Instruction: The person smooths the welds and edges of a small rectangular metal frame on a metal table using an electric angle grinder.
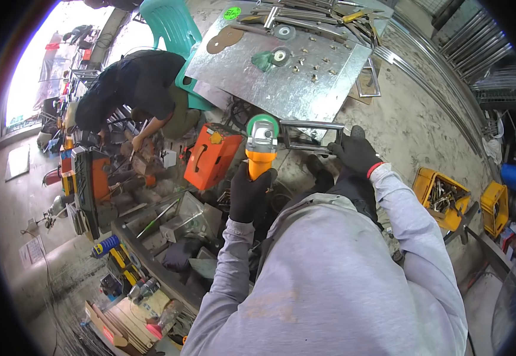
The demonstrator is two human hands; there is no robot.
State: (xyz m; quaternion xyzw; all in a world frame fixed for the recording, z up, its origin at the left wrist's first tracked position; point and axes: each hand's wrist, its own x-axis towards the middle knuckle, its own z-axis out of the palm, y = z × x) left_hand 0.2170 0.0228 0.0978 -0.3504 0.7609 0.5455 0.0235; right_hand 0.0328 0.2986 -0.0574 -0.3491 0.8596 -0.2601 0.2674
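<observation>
My left hand [249, 194], in a dark glove, is wrapped round the orange body of an angle grinder [262, 155]. A green disc [254, 120] shows at the grinder's head, close beside one end of a shiny rectangular metal tube frame [312, 125]. The frame's other end is gripped by my gloved right hand [354, 153]. Both hands are low in front of my body, by the near edge of a metal-topped table [234, 74].
Grinding discs [281, 55], small metal pieces and tubes lie on the table. An orange-red metal box [211, 157] stands left of the grinder. A person [145, 89] crouches at the left near a green chair [175, 26]. Yellow containers [438, 199] sit at the right.
</observation>
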